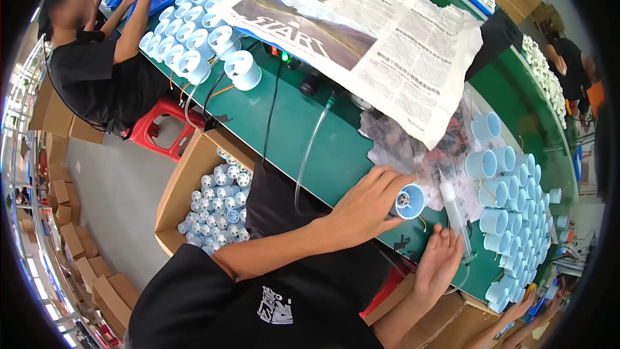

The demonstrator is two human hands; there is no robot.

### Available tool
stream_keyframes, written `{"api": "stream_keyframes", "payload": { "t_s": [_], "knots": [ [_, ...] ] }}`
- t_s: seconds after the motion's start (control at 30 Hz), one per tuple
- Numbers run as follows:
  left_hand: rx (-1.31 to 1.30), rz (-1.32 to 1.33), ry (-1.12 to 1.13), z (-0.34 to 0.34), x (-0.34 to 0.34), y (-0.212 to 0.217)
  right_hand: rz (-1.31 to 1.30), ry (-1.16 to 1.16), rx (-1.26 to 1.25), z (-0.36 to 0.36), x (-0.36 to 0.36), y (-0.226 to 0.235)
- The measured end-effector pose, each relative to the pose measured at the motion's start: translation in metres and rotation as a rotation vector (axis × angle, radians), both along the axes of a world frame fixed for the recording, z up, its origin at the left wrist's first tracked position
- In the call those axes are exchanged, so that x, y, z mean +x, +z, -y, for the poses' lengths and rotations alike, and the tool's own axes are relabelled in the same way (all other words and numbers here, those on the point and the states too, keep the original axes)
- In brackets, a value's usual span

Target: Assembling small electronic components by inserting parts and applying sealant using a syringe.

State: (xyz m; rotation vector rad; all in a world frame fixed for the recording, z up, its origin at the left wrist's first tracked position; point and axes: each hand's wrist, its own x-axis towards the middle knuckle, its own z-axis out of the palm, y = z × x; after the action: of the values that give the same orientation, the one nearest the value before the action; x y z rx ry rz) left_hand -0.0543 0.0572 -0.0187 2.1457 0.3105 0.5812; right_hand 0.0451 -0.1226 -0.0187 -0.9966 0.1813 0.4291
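Gripping a pale blue plastic cylinder [409, 201], the left hand [368, 203] is lying low over the green worktop [303, 148], its fingers [381, 181] wrapping round the tube's body so that the open end, with a small dark part inside, is pointing away from the palm and toward the right hand [439, 262]. Thin wires are trailing from the cylinder just below those fingers. The right hand is resting at the worktop's near edge, fingers curled about a clear syringe-like dispenser [453, 210] that is standing up from the fist, its upper end rising just beside the cylinder's open mouth; a clear tube [310, 148] is running across the worktop beyond the left fingers. Past the dispenser, on the far side of the right fingers, a dense cluster of matching blue cylinders [510, 220] is lying stacked on its sides. A crumpled newspaper [381, 45] is spreading over the worktop above both hands. Below the left forearm, a cardboard box [187, 181] of small white parts is sitting on the floor. Another person [97, 58] is working further along the worktop beside more blue cylinders [194, 32]
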Motion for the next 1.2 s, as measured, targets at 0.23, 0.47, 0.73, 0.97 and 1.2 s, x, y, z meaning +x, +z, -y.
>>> {"api": "stream_keyframes", "payload": {
  "t_s": [0.23, 0.47, 0.73, 0.97, 1.2],
  "knots": [
    [0.010, 0.026, -0.039, -0.003, -0.003, -0.002, 0.180, 0.407, -0.526, -0.008, -0.010, 0.033],
    [-0.008, 0.076, -0.058, -0.010, -0.011, -0.009, 1.000, 0.567, -0.702, -0.171, 0.001, 0.125],
    [0.038, 0.084, -0.094, -0.008, -0.007, -0.009, 2.615, 0.468, -0.855, -0.427, 0.051, 0.094],
    [0.074, 0.110, -0.082, -0.001, -0.012, -0.011, 2.902, 0.287, -0.983, -0.453, 0.050, 0.092],
    [0.069, 0.106, -0.100, -0.002, -0.014, -0.010, 2.954, 0.197, -0.245, -0.385, 0.036, 0.109]
  ]
}}
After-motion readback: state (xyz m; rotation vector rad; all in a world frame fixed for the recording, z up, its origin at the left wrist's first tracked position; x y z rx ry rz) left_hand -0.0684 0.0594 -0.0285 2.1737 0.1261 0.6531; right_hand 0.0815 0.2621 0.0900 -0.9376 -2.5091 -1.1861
